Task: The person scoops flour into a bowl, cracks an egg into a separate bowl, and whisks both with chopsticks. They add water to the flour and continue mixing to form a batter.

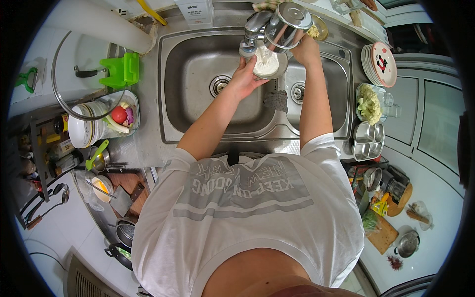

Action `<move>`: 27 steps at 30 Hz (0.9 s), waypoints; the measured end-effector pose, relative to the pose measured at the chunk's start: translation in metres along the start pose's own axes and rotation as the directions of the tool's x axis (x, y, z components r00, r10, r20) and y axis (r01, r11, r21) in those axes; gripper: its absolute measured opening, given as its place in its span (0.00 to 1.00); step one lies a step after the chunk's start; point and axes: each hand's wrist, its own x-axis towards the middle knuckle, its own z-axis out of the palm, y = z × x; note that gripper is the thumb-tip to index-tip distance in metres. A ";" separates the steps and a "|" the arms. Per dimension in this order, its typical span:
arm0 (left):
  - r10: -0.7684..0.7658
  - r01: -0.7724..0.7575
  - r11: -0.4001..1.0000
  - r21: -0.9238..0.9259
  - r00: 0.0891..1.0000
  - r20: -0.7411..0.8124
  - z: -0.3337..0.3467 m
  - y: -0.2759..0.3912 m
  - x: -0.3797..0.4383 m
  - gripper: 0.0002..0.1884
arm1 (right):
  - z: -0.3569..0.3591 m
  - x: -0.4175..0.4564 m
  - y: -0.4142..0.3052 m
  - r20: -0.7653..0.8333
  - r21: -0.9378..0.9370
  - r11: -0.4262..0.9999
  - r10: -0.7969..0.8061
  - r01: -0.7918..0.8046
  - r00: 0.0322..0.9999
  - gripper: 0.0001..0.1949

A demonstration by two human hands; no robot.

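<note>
My left hand [245,76] holds a clear bowl of white powder [266,64] from its near left side, under the spout of the faucet [254,33]. A shiny metal cylinder [287,26] attached at the faucet hides part of the bowl. Just right of that cylinder is my right hand [307,50]; its fingers are mostly hidden behind the metal, so what they hold cannot be told. A small glass bowl with yellowish food [319,29] lies beyond the right hand. A gray cloth [276,101] hangs over the divider between the sink basins.
The large basin [193,107] is below my left arm, the small basin [339,92] by my right. Stacked plates [384,64], cauliflower [369,104] and a divided metal tray [368,141] stand to the right. Bowls [83,126], a tomato [119,114] and a green holder [118,70] stand left.
</note>
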 end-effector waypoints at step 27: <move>0.005 -0.005 1.000 0.007 1.000 0.030 -0.002 -0.001 -0.005 0.25 | 0.002 0.001 0.002 -0.006 -0.019 1.000 0.002 -0.002 1.000 0.23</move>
